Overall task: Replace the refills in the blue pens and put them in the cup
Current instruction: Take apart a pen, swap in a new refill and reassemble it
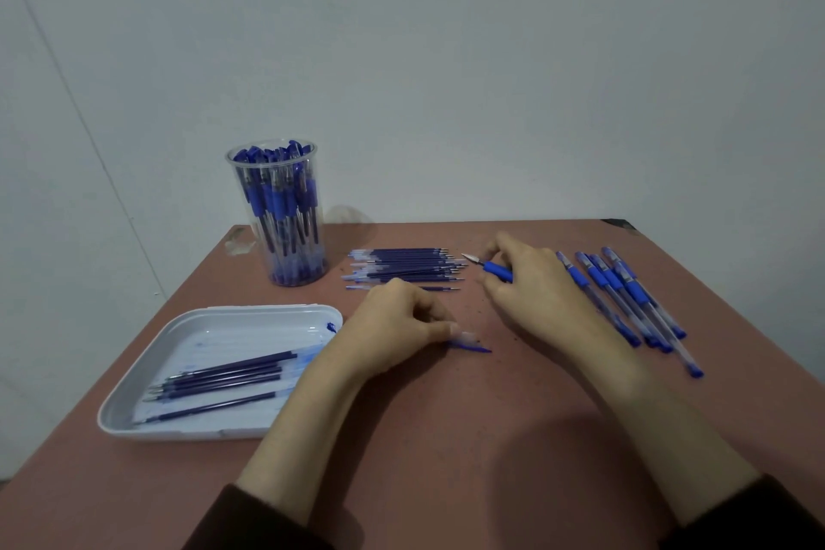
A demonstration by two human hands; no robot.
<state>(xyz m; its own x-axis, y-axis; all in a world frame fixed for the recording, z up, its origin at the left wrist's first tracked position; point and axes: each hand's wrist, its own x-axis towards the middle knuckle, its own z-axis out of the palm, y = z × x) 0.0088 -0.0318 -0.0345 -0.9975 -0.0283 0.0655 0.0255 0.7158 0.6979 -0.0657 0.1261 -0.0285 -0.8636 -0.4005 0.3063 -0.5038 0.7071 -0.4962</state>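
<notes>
At the far left of the reddish-brown desk (446, 451) we see a white, rounded rectangular plastic tray (250, 309). A few dark blue used refills (223, 375) lie in it, slanting, over smears of blue ink.

Behind the tray, near the desk's back edge, stands a tall clear plastic cup (279, 214), upright and packed with capped blue pens.

To the right of the cup, a loose pile of dark blue refills (406, 266) lies flat on the desk, metal tips pointing right.

Our left hand (393, 322) rests on the desk just in front of this pile. Its fingers are curled, and the thumb and fingertips pinch a small blue piece (468, 345) against the surface. The piece is too blurred for us to name.

Our right hand (531, 281) is just right of the pile, with its fingers wrapped round an uncapped blue-gripped pen (495, 269). The pen's metal tip sticks out to the left, toward the refill tips and close to them.

Beyond the right hand, a row of capped blue pens with clear barrels (634, 295) lies side by side on the desk, slanted, partly hidden by the hand.

Dark brown sleeves (750, 518) cover both forearms at the bottom edge.
</notes>
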